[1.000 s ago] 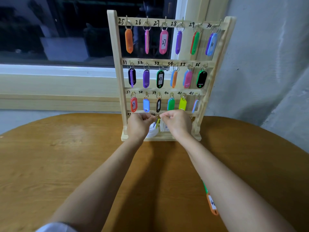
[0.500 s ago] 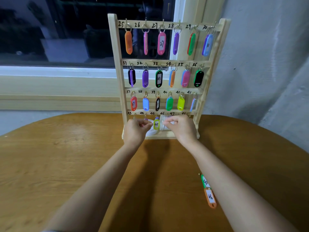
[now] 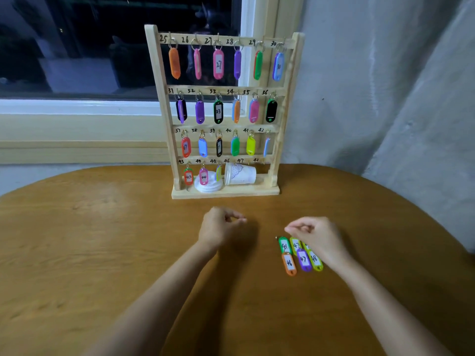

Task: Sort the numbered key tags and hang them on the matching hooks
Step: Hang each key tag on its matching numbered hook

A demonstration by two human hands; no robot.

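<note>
– Fingers point(image 3: 240, 220) of the left hand point(image 3: 218, 228): how do they lie?

– Loosely curled, thumb tip close to forefinger, nothing held. The hand is over the round brown wooden table point(image 3: 102, 253), in front of the rack.

– And the right hand point(image 3: 318, 237)?

– Likewise loosely curled, thumb near forefinger, nothing visible between them. It hangs just above a cluster of loose plastic key tags lying flat on the table and partly covers the rear ones.

– Which tags are legible?

– Front row, side by side: orange tag marked 46 point(image 3: 289, 263), purple tag marked 47 point(image 3: 303, 259), yellow-green tag marked 48 point(image 3: 316, 260). Behind them lie a green tag point(image 3: 283, 244), number not surely readable, and a yellow-green tag marked 47 point(image 3: 295, 244).

– Where are the others?

– On the pale wooden rack point(image 3: 159, 98), upright at the table's far side before a dark window point(image 3: 77, 47). Four rails bear handwritten numbers 25 to 48, and coloured tags hang from hooks under 25 to 45. The bottom rail holds a red tag marked 43 point(image 3: 188, 177), a pink tag marked 44 point(image 3: 203, 176) and an edge-on yellow-green tag point(image 3: 218, 173) under 45.

– And on the rack's base?

– A white paper cup point(image 3: 240, 174) lies on its side beneath 46 and 47, beside a stack of white lids point(image 3: 207, 185).
</note>
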